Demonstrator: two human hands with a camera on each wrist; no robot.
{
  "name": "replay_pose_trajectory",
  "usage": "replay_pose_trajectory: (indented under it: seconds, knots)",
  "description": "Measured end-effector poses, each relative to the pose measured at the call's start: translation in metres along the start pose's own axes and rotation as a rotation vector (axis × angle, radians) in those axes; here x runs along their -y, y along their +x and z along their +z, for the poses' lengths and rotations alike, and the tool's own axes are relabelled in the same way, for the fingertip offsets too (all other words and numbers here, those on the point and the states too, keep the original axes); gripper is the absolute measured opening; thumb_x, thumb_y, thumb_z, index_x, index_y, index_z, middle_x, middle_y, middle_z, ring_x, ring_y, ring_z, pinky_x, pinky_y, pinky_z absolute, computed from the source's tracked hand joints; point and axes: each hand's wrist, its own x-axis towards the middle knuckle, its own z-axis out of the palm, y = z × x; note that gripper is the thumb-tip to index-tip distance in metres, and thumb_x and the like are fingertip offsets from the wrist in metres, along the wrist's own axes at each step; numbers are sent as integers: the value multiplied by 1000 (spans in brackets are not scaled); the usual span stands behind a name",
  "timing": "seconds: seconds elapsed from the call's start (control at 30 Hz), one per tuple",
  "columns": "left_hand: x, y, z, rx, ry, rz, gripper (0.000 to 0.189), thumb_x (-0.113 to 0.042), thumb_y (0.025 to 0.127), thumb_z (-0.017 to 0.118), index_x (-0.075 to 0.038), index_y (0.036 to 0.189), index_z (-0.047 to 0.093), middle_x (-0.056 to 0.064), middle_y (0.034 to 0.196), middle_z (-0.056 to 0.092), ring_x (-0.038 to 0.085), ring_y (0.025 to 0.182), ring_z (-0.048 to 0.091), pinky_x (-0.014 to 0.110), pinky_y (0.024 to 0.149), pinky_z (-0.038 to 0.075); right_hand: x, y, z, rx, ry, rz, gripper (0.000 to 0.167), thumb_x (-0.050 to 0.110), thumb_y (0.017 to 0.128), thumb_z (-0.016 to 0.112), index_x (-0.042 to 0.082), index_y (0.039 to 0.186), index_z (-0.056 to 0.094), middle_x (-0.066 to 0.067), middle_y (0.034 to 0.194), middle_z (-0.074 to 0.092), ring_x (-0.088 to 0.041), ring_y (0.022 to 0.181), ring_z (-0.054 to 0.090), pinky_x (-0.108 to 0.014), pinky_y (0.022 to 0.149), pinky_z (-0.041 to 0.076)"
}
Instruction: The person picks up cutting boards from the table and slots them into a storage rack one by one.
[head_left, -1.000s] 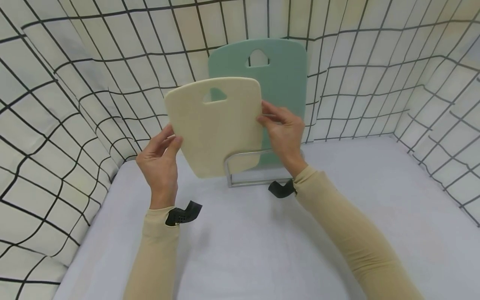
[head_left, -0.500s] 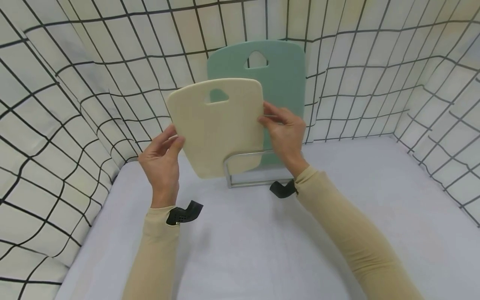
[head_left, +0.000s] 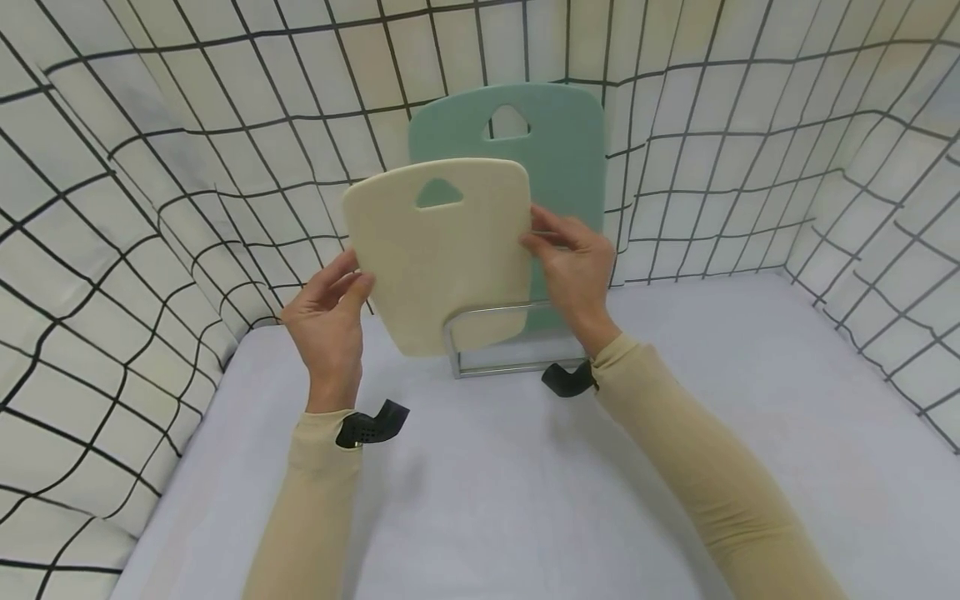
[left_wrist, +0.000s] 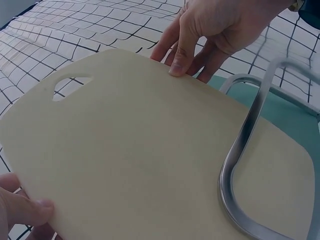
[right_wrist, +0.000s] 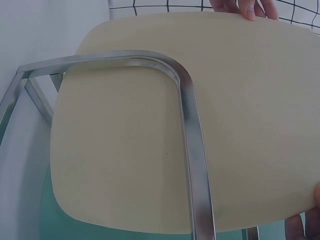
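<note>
A cream cutting board (head_left: 442, 258) is held up in front of a larger green cutting board (head_left: 566, 158). My left hand (head_left: 330, 325) pinches its left edge between thumb and fingers. On the opposite edge my right hand (head_left: 573, 271) pinches it the same way. The cream board's lower right part lies behind the front loop of a metal rack (head_left: 510, 367), while its lower left corner sticks out to the left. Behind it, the green board stands upright in the rack, its lower part mostly hidden. In the right wrist view the rack's bar (right_wrist: 195, 150) crosses the cream board.
The rack stands on a white-covered table (head_left: 480, 492). White cloth with a black grid (head_left: 720, 150) hangs at the back and along both sides. A black strap device (head_left: 371, 425) is worn on the left wrist, another (head_left: 566, 379) on the right.
The cream board has shifted slightly to the right relative to the rack and green board, with both hands moving along with it. Both hands keep their grip. The head view has shifted a little.
</note>
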Motion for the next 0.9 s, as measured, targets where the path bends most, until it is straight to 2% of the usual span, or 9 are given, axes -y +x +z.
replay_pose_trajectory:
  seconds: [0.1, 0.37, 0.6, 0.9]
  knots:
    - [0, 0, 2, -2, 2, -4, 31, -6, 88, 81, -12, 119, 79, -12, 108, 79, 13, 97, 74, 23, 90, 60, -1, 1, -2, -3, -3, 10, 34, 0, 80, 86, 11, 112, 81, -16, 102, 80, -25, 89, 79, -20, 77, 61]
    - [-1, 0, 8, -1, -33, -24, 32, -1, 87, 81, -7, 118, 78, -13, 104, 80, 11, 95, 75, 24, 87, 60, -2, 1, -8, -1, 3, 14, 35, 1, 81, 85, 11, 113, 80, -17, 104, 80, -29, 92, 79, -21, 78, 62]
    - [-2, -1, 12, 7, -24, -26, 32, -1, 87, 80, -9, 118, 79, -13, 104, 79, 11, 97, 75, 24, 89, 60, -3, 2, -13, -6, 1, 1, 35, 0, 80, 85, 11, 113, 80, -17, 103, 80, -29, 91, 79, -21, 78, 62]
    - [-4, -2, 16, 24, 6, -27, 31, -4, 89, 80, -12, 119, 79, -12, 107, 79, 13, 99, 74, 25, 92, 59, -5, 3, -17, -17, -10, 2, 34, 1, 81, 85, 12, 113, 81, -16, 104, 80, -7, 85, 76, -20, 78, 61]
